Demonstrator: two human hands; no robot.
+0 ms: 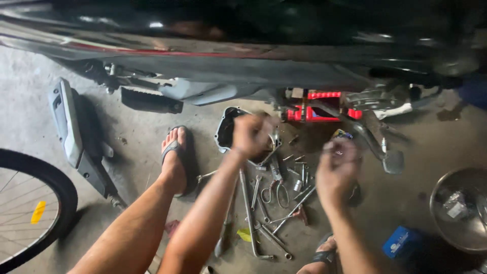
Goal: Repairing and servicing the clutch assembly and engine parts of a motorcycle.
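A dark motorcycle body fills the top of the view, its underside raised above the concrete floor, seemingly so the lower parts can be reached from a crouch. At the lower left is a spoked wheel, and beside it a grey exhaust muffler lies flat on the floor, apparently taken off and set aside. A folding footpeg sticks out under the frame. At the far right stands a round metal bowl with small bits inside, likely kept there so they do not scatter. A red block-shaped piece sits under the engine area; its purpose is unclear.

The person's bare leg ends in a sandalled foot planted flat for balance. In front of it lies a dark engine cover, open side up, partly hidden by the left hand. That hand is clenched into a fist over the cover; whether it grips anything cannot be told. The right hand is blurred, its fingers curled inward, perhaps around something small, but this cannot be told either.

Between the hands, within easy reach, are scattered wrenches, pliers and loose bolts. A small blue box lies near the bowl.
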